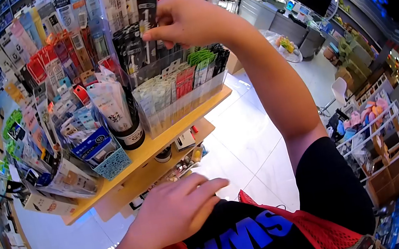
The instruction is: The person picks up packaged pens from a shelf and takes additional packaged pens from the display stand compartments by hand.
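My right hand [192,20] reaches up to the clear divided display box [183,108], pinching a slim black packet [147,3] with a white daisy print between thumb and fingers. The packet stands upright in the back part of the box, among other dark packets [131,46]; its exact contents cannot be told. In the front compartments are pale, red and green-topped packets [184,80]. My left hand [174,209] is low in front of my chest, holding nothing, its fingers loosely stretched and apart, well away from the shelf.
The box stands on a wooden shelf [160,146] beside a black cup [130,136], a blue lattice basket [113,163] and crowded packs of pens. A wire rack [373,142] with goods is at the right. Below is a white tiled floor [245,143].
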The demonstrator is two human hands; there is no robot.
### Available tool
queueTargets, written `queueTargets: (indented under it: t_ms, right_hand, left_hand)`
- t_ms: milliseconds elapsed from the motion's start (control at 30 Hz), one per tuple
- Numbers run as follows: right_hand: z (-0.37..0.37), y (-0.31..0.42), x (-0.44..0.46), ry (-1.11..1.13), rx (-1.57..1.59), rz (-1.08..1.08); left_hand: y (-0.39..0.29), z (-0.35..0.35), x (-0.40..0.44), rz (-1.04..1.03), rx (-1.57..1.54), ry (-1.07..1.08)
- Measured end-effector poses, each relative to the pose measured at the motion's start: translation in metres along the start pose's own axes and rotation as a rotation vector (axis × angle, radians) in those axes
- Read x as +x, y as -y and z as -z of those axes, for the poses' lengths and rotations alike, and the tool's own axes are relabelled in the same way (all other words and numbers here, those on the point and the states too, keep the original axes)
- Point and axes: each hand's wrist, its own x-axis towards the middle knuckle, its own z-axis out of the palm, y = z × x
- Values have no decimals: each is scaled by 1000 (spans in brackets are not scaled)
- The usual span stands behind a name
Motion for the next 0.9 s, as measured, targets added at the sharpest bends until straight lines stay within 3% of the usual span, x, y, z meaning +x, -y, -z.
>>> queueTargets:
  t_ms: [167, 333, 400, 533, 633, 767, 900]
  right_hand:
    - [10, 7, -2, 42, -13, -175]
    - [8, 5, -4, 107, 79, -118]
    - [2, 15, -6, 219, -1, -120]
    - [-7, 18, -12, 141, -88, -132]
    - [-9, 11, -16, -222, 7, 33]
    - [-27, -1, -11, -299, -67, 128]
    - [-31, 4, -18, -155, -74, -51]
  left_hand:
    - [24, -15, -45, 264, -350, -12]
    - [59, -42, -120, 572, -578, -154]
    - [69, -49, -150, 660, -567, -186]
    - [77, -58, -194, 822, -608, -242]
    - [81, -61, -211, 833, -650, -310]
    - [86, -63, -220, 834, -651, -351]
    - [86, -65, -218, 828, -609, -361]
